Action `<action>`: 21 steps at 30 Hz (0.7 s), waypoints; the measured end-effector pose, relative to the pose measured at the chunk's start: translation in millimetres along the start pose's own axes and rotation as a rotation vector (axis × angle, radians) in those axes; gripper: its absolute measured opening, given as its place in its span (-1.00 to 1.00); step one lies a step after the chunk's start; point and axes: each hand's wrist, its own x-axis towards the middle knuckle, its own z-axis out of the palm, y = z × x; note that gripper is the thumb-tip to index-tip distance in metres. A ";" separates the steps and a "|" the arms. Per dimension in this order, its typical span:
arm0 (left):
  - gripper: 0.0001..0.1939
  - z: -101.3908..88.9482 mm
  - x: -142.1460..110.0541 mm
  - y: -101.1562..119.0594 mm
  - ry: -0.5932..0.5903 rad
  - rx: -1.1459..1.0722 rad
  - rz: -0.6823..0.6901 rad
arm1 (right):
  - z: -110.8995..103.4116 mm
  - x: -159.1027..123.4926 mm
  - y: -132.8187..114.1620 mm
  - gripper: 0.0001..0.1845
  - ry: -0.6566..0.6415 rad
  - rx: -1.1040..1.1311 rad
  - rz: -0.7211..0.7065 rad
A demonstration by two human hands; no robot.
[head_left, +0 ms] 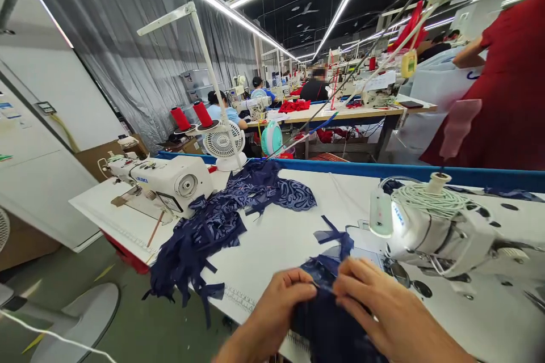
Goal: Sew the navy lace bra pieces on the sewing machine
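Both my hands are at the front edge of the white sewing table, pinching a piece of dark navy fabric that hangs down between them. My left hand grips its edge between thumb and bent fingers. Close beside it, my right hand is closed on the same fabric, slightly blurred. A sheer navy strip of cloth sticks up beyond my fingers on the tabletop. Just right of my right hand stands a white sewing machine with its lamp lit.
Left of my hands, a heap of navy patterned fabric pieces spills over the table edge. Behind it sit a second sewing machine, a white fan and red thread cones. A person in red stands at the right; others sit farther back.
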 end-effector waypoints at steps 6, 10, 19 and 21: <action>-0.66 -73.1 61.8 105.4 0.298 0.263 0.532 | 27.4 174.3 -6.7 -0.84 0.120 -0.048 0.103; -0.92 -77.8 55.7 113.8 0.296 0.528 0.830 | 29.0 176.4 6.2 -0.86 0.270 0.037 -0.019; -0.83 23.9 70.0 -70.6 -0.250 1.589 1.249 | 22.3 -23.5 93.1 -0.59 0.126 -0.053 -0.397; -0.77 43.7 73.8 -75.6 -0.288 1.561 1.256 | 14.5 -44.0 106.7 -0.57 0.085 -0.085 -0.394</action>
